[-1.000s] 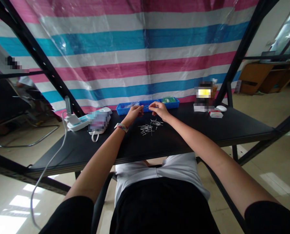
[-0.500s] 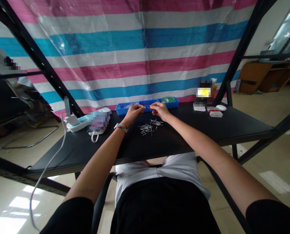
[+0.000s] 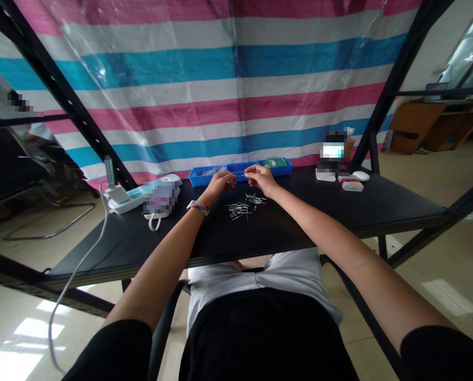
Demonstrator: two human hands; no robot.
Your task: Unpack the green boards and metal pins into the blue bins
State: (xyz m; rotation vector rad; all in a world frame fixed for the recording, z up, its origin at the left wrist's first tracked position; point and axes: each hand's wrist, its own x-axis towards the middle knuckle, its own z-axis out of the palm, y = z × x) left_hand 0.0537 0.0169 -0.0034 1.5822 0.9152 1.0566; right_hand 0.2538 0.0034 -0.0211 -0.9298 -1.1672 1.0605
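Silvery pins (image 3: pixel 239 209) near left hand (image 3: pixel 220 183) and right hand (image 3: pixel 262 180)

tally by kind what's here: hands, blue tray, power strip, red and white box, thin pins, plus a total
Left hand and right hand: 2
Blue tray: 1
Power strip: 1
Red and white box: 1
Total: 5, leaving out the thin pins, which overlap too much to count

From here I make out a smooth plastic tray (image 3: pixel 240 168), shiny metal-looking sticks (image 3: pixel 239 210), a matt tabletop (image 3: pixel 252 238) and a glossy plastic sheet (image 3: pixel 236 100).
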